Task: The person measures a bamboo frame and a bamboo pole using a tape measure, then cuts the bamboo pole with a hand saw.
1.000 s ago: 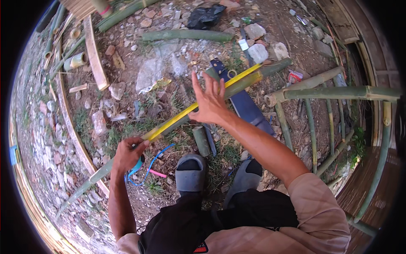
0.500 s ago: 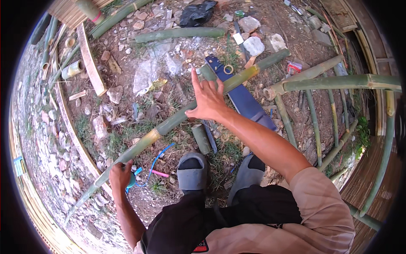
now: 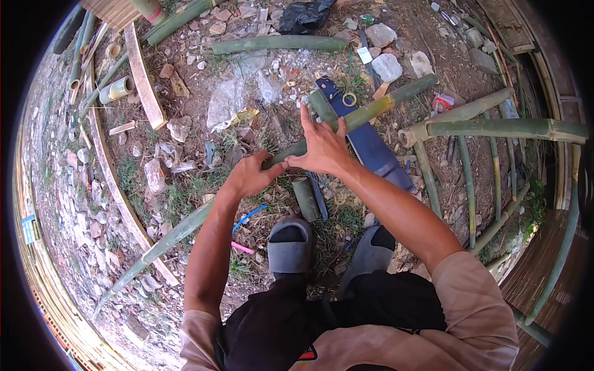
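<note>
A long green bamboo pole (image 3: pixel 185 227) slants across the ground in front of my feet, from the lower left to the upper right. My left hand (image 3: pixel 246 176) is closed around its middle, with the thumb toward my right hand. Just beyond, my right hand (image 3: pixel 323 147) rests over the pole, fingers spread and stretched, its thumb tip close to the left hand. Under the pole's right part lie a short bamboo piece (image 3: pixel 322 106) and a long dark blue flat piece (image 3: pixel 380 157). A small bamboo ring (image 3: pixel 349 99) sits on the blue piece.
A cut bamboo length (image 3: pixel 305 199) lies by my left sandal (image 3: pixel 289 250). At right stands a bamboo frame (image 3: pixel 489 128). A split bamboo strip (image 3: pixel 114 179) curves along the left. Stones (image 3: pixel 387 67), a black plastic bag (image 3: pixel 306 17) and another bamboo pole (image 3: pixel 278 42) lie farther off.
My left hand has slid up and right along the bamboo pole, from its lower left part to beside my right hand. My right hand stays spread on the pole; the view has shifted slightly.
</note>
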`<act>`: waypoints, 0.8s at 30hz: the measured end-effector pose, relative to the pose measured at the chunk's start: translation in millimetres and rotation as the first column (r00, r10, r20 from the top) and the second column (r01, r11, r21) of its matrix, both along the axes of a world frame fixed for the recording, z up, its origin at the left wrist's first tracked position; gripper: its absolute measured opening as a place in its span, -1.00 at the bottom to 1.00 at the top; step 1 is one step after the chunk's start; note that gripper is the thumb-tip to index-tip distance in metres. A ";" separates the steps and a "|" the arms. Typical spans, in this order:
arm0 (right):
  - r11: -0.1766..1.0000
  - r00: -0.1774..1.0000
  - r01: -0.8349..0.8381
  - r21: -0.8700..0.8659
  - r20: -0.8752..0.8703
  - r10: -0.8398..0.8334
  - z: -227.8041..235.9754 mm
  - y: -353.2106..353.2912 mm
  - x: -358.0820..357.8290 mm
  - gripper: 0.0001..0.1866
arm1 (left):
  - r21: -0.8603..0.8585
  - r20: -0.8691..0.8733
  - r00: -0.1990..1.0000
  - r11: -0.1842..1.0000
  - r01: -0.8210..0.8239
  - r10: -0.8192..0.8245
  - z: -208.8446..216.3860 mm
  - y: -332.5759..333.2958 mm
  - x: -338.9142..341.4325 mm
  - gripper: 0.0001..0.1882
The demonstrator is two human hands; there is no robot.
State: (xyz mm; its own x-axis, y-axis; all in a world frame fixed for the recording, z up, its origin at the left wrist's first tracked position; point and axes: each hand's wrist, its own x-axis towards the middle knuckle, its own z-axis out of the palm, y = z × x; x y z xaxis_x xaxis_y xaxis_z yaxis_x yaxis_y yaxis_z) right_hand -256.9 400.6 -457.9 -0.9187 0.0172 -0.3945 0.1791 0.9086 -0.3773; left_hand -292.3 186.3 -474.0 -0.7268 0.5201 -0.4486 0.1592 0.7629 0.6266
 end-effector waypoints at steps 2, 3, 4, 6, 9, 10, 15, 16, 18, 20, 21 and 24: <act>1.000 0.999 0.022 0.011 -0.038 -0.022 -3.4 1.0 4.9 0.46 | 0.000 0.143 0.990 1.000 -0.019 0.019 -1.8 0.8 -4.2 -0.38; 0.999 0.997 0.025 0.033 -0.069 -0.022 -5.1 1.4 7.0 0.46 | 0.003 0.142 0.990 1.000 -0.010 0.009 -3.4 1.3 -5.1 -0.38; 0.998 0.995 0.027 0.055 -0.100 -0.021 -6.9 1.1 9.2 0.46 | 0.004 0.165 0.986 1.000 -0.025 0.024 -6.4 1.2 -4.9 -0.38; 0.997 0.992 0.041 0.066 -0.119 -0.033 -8.4 3.6 12.1 0.45 | 0.014 0.187 0.982 0.999 -0.037 0.033 -10.8 4.9 -3.7 -0.38; 0.994 0.983 0.073 0.082 -0.174 -0.058 -6.6 6.3 14.6 0.45 | 0.034 0.068 0.998 0.999 -0.017 0.015 -13.1 9.7 -3.5 -0.41; 0.993 0.977 0.084 0.079 -0.205 -0.066 -4.1 8.7 18.2 0.46 | 0.007 0.072 0.997 1.000 -0.030 0.030 -12.5 7.9 -0.8 -0.41; 0.989 0.927 -0.108 0.105 -0.348 0.138 -8.7 48.6 97.0 -0.17 | -0.026 0.072 0.996 0.998 -0.055 0.056 -13.1 -10.0 -1.7 -0.43; 0.975 0.944 -0.110 0.191 -0.286 0.163 -13.8 71.3 114.9 -0.32 | -0.014 0.089 0.995 0.999 -0.053 0.054 -12.6 -2.4 -3.9 -0.45; 0.973 0.957 0.004 0.232 -0.282 0.064 -26.6 88.3 116.9 -0.36 | -0.009 0.099 0.994 0.999 -0.036 0.036 -2.2 -0.3 -9.3 -0.46; 0.959 0.959 0.120 0.257 -0.280 -0.045 -36.6 93.9 106.7 -0.39 | 0.067 0.122 0.989 0.993 -0.093 0.085 7.7 -2.6 -17.7 -0.49; 0.967 0.932 0.151 0.203 -0.356 -0.071 -37.9 83.2 85.4 -0.41 | 0.108 0.091 0.992 0.989 -0.099 0.089 11.9 -5.3 -24.1 -0.50; 0.962 0.871 0.224 0.159 -0.475 -0.124 -53.1 59.5 37.8 -0.43 | 0.124 0.093 0.986 0.981 -0.150 0.139 35.0 7.2 -43.2 -0.48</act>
